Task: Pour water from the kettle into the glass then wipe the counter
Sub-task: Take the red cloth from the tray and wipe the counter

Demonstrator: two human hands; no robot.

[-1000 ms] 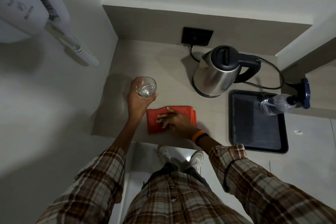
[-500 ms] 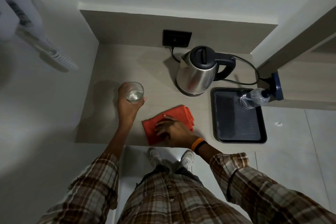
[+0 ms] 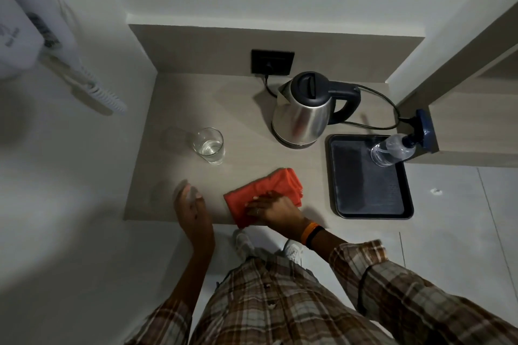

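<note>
A clear glass point(image 3: 209, 146) with some water stands alone on the beige counter point(image 3: 179, 98), left of centre. The steel kettle point(image 3: 304, 113) with a black lid and handle sits on its base at the back right, plugged into the wall socket. My right hand point(image 3: 273, 208) presses flat on a folded orange cloth point(image 3: 263, 193) near the counter's front edge. My left hand point(image 3: 190, 206) hovers blurred at the front edge, below the glass, holding nothing, fingers loosely together.
A black tray point(image 3: 364, 199) lies right of the cloth with a clear spray bottle point(image 3: 392, 148) standing on its far right corner. The kettle cord point(image 3: 386, 109) loops behind it. A white wall-mounted dryer point(image 3: 42, 36) hangs at the upper left. A wall bounds the counter's left side.
My left hand has let go of the glass and pulled back toward the front edge. The glass now stands free on the counter. My right hand stays on the cloth.
</note>
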